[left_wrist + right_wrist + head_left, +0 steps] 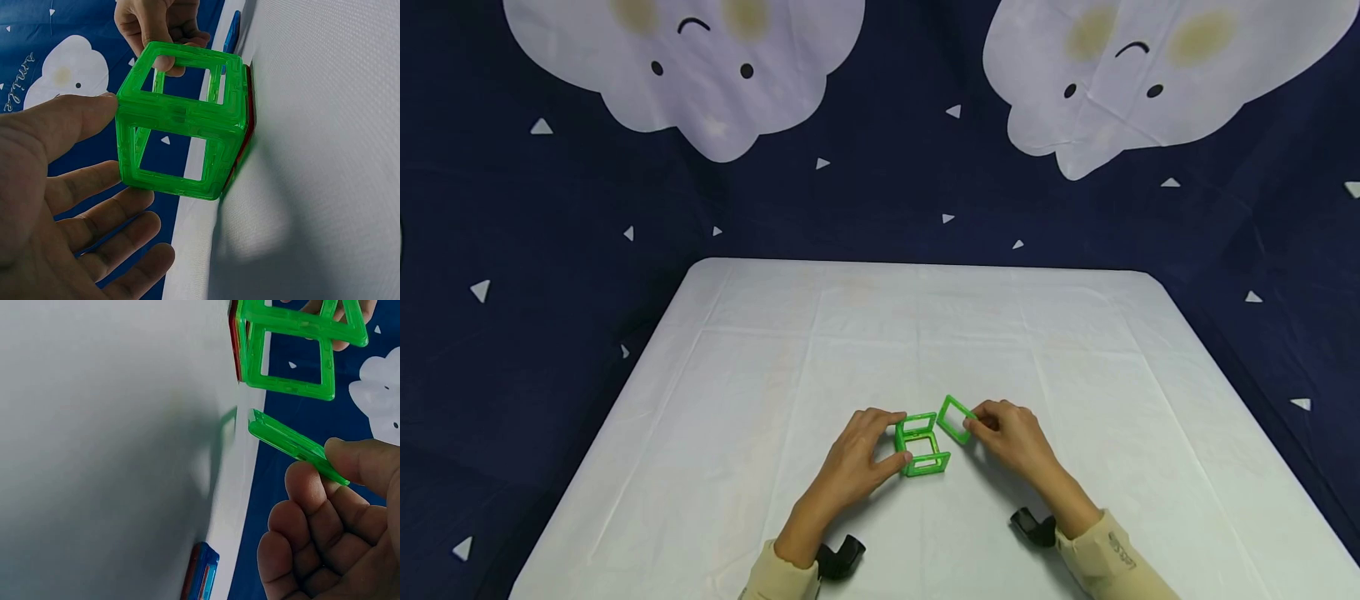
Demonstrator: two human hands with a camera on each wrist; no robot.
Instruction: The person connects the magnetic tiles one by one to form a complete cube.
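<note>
A partly built box of green square magnetic tiles [927,467] stands on the white table, with a red tile [251,100] under it. My left hand [861,454] holds the box at its left side, thumb at the near panel and index finger at the far one; the other fingers spread loosely. Just right of the box, my right hand [1011,437] pinches a single green magnetic tile [294,442] by one edge between thumb and fingers. That tile is tilted and held above the table, a small gap away from the box.
White cloth covers the table [790,333]. A blue piece with a red edge [205,575] lies on it in the right wrist view, and a blue piece [232,32] shows in the left wrist view. Dark blue fabric with clouds [880,192] hangs behind.
</note>
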